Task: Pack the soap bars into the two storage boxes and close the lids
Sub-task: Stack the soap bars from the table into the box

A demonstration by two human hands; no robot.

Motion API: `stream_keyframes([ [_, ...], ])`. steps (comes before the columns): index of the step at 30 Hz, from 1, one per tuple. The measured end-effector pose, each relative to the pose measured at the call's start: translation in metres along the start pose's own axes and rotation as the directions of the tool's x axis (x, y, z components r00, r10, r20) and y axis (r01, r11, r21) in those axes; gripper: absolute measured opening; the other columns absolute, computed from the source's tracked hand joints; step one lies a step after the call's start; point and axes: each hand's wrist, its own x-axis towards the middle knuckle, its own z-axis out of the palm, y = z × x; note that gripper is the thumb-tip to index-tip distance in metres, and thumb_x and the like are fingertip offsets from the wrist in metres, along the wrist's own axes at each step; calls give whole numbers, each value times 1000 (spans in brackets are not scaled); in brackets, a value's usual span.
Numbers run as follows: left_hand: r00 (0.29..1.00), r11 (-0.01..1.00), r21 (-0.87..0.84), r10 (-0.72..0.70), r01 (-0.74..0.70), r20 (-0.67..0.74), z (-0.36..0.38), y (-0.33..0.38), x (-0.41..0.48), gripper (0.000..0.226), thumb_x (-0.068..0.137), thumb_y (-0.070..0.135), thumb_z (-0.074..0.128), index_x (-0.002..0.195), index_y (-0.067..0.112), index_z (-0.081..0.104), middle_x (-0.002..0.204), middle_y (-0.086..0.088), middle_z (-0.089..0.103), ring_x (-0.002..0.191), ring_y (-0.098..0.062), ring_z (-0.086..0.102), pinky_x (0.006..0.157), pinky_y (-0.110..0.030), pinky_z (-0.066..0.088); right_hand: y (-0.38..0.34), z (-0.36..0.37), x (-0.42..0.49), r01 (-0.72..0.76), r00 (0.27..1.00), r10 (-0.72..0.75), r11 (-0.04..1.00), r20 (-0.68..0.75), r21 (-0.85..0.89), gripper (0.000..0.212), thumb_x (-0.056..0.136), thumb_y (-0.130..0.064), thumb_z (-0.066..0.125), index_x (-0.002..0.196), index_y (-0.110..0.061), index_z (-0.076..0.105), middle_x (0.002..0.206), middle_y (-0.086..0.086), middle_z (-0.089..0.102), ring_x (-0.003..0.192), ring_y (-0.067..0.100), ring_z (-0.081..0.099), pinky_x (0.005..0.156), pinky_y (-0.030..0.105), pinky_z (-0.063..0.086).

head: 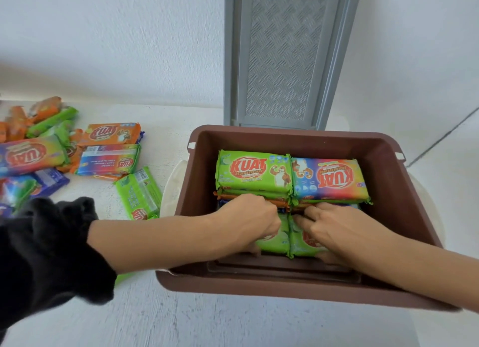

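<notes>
A brown storage box (388,180) stands open in front of me, its grey lid (285,61) upright against the wall. Inside, at the back, lie stacked soap bars, topped by a green bar (252,174) and a blue-red bar (330,179). In the front row sit two green bars. My left hand (248,219) grips the left front bar (276,239), fingers curled over its far edge. My right hand (334,230) grips the right front bar (302,245), fingers over its top and thumb at its near edge.
A heap of loose soap bars (108,149) in orange, green, blue and purple wrappers lies on the white surface to the left. One green bar (138,193) lies beside the box. A white object (171,186) shows under the box. The wall is close behind.
</notes>
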Motion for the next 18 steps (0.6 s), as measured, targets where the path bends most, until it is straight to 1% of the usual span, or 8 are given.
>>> stream_keyframes([
  [2, 999, 989, -141, -54, 53, -6, -7, -5, 1, 52, 81, 55, 58, 108, 11, 56, 106, -8, 62, 94, -29, 61, 72, -36, 45, 4, -4, -5, -5, 995, 15, 995, -97, 103, 50, 84, -38, 57, 130, -22, 47, 123, -1, 53, 114, 18, 54, 87, 30, 46],
  [4, 982, 935, -353, -98, 36, -160, -19, -18, -12, 48, 85, 52, 55, 110, 11, 59, 101, -7, 66, 93, -26, 61, 76, -36, 47, 11, -13, -9, 33, 959, 25, 979, -281, 200, 35, 71, -49, 64, 99, -29, 67, 87, -9, 67, 79, 9, 68, 60, 20, 50],
  [5, 961, 898, -440, -135, 16, -242, -25, -25, -21, 42, 87, 47, 56, 109, 12, 61, 97, -5, 68, 90, -23, 61, 76, -36, 47, 14, -21, -11, 59, 928, 41, 965, -370, 255, 30, 68, -51, 60, 88, -30, 70, 73, -11, 66, 64, 6, 67, 50, 16, 47],
  [6, 936, 873, -488, -179, 9, -302, -31, -31, -31, 37, 88, 44, 56, 109, 15, 63, 94, -1, 69, 87, -18, 62, 74, -34, 48, 16, -33, -13, 88, 899, 59, 946, -433, 313, 30, 70, -51, 54, 85, -30, 70, 68, -13, 65, 59, 6, 65, 47, 16, 47],
  [8, 873, 867, -496, -279, 50, -399, -42, -44, -56, 35, 86, 45, 54, 109, 21, 64, 90, 6, 70, 83, -12, 63, 71, -30, 50, 16, -60, -11, 129, 866, 73, 924, -495, 361, 36, 74, -51, 45, 92, -30, 69, 75, -15, 64, 65, 8, 65, 52, 23, 53],
  [11, 806, 835, -530, -414, 151, -422, -46, -71, -98, 36, 83, 47, 50, 107, 26, 66, 90, 12, 69, 82, -3, 61, 71, -25, 50, 7, -107, 3, 198, 825, 42, 913, -563, 358, 40, 75, -54, 44, 103, -35, 66, 84, -20, 62, 77, 5, 62, 66, 29, 53],
  [15, 783, 770, -567, -533, 292, -321, -35, -101, -146, 36, 82, 50, 49, 110, 31, 63, 96, 16, 67, 86, 5, 58, 81, -27, 50, -25, -150, 42, 325, 806, -66, 880, -588, 347, 39, 76, -43, 55, 112, -32, 64, 95, -13, 65, 87, 6, 60, 80, 28, 49],
  [18, 783, 708, -588, -592, 390, -193, -9, -123, -183, 41, 82, 51, 57, 117, 29, 60, 109, 13, 64, 98, 0, 57, 90, -27, 45, -56, -164, 84, 409, 827, -188, 847, -530, 339, 33, 82, -37, 61, 115, -33, 61, 99, -11, 62, 83, 2, 57, 79, 24, 46],
])
